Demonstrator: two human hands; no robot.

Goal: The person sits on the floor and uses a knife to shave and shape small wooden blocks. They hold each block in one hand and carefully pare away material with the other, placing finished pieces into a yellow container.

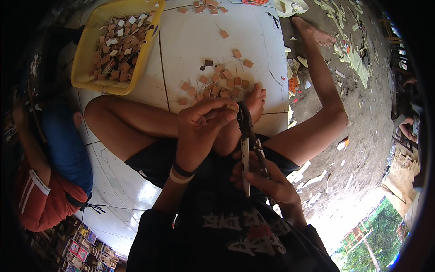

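My left hand (199, 129) is closed in a pinch on a small tan piece (233, 108), mostly hidden by the fingertips. Right beside that piece are the dark jaws of a pair of pincers (245, 145); whether they touch it I cannot tell. Its long handles, partly pale and worn, run down into my right hand (269, 181), which is wrapped round them. Beyond my bare foot (257, 103) lies a loose pile of small brown square pieces (222, 81), several with thin wires or pins sticking out.
A yellow plastic basin (80, 68) full of similar square pieces stands at the far left on white tiles (190, 41). Another person in a red shirt (52, 204) sits close on my left. Scraps litter the dirt ground (358, 99) to the right, where someone's bare foot (322, 38) also rests.
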